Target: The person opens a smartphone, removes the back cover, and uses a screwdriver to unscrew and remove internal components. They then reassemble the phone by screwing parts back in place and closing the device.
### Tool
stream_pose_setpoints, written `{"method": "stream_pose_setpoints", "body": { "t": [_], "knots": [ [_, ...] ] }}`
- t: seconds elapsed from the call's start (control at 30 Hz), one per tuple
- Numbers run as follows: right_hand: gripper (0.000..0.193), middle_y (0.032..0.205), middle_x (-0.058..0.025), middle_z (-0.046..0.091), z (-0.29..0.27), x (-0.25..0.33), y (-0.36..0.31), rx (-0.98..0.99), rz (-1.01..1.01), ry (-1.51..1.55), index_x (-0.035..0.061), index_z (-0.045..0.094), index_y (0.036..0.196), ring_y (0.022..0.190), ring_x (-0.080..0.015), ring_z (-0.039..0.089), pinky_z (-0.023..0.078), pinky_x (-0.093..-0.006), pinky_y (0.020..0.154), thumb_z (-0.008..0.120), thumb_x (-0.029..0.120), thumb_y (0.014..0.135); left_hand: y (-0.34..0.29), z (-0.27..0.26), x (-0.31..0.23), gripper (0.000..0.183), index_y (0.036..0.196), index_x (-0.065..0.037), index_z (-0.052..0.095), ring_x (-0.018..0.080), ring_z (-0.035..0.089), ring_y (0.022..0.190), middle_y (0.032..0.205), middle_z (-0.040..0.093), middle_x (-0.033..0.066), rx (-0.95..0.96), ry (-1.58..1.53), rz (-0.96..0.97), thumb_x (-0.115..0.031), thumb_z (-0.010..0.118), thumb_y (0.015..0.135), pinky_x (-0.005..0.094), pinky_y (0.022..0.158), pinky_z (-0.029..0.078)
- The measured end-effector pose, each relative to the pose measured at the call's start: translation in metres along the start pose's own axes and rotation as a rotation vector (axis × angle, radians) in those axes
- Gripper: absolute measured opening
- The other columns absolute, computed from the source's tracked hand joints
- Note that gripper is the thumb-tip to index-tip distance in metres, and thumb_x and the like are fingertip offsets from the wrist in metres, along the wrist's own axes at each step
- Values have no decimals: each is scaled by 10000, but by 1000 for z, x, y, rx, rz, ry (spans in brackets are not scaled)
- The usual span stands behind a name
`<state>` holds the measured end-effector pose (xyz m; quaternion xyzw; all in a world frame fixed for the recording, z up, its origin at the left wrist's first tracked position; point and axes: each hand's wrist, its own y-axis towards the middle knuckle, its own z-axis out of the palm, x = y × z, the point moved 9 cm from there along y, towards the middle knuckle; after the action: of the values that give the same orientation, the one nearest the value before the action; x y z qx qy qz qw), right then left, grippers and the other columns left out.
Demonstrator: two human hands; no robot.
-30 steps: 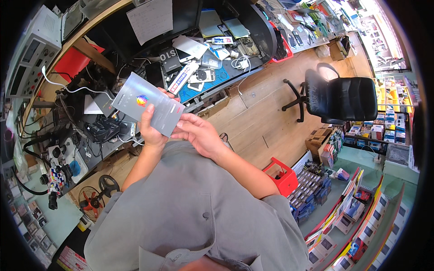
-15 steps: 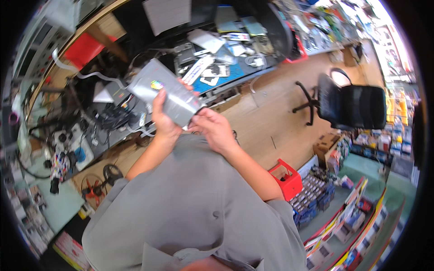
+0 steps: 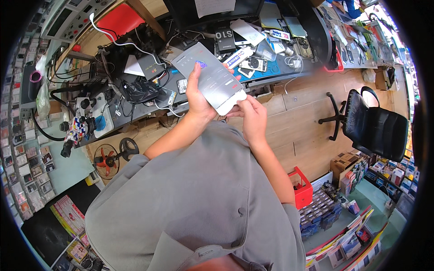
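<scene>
We saw a black office chair (image 3: 382, 128) at the right of the frame. At the left stood a fan (image 3: 106, 162) with orange blades and, higher up, a microscope (image 3: 80, 128); a blue mat (image 3: 273, 68) lay at upper centre.

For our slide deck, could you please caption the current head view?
At a cluttered workbench, the left hand holds a flat grey package, the right hand pinching its white end.

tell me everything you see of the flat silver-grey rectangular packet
The flat silver-grey rectangular packet looks like glossy card or plastic, with a blue-violet emblem and red print. It slants, far end leftward, the left hand gripping it, thumb on top; the right hand pinches a white curved piece at its near end.
</scene>
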<state>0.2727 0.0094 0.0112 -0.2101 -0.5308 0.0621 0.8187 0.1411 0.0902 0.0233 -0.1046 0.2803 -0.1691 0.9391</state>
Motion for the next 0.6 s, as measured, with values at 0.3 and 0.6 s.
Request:
{"method": "stream_pose_setpoints", "body": {
  "t": [0.3,0.6],
  "knots": [
    [176,1169,-77,741,-5,-1,3,50,-217,-1,-41,740,1223,1101,-185,755,661,-327,853,660,52,1097,-3,-1,-9,910,1508,43,519,428,716,1297,1340,708,253,169,267,223,-742,586,1052,568,1156,567],
    [159,1258,-84,754,7,-47,11,243,171,355,2,729,1248,1153,-205,738,641,-459,956,647,84,1138,-29,19,-27,913,1560,77,463,354,679,1348,1442,602,231,336,459,483,-571,771,997,542,1171,576]
  ]
}}
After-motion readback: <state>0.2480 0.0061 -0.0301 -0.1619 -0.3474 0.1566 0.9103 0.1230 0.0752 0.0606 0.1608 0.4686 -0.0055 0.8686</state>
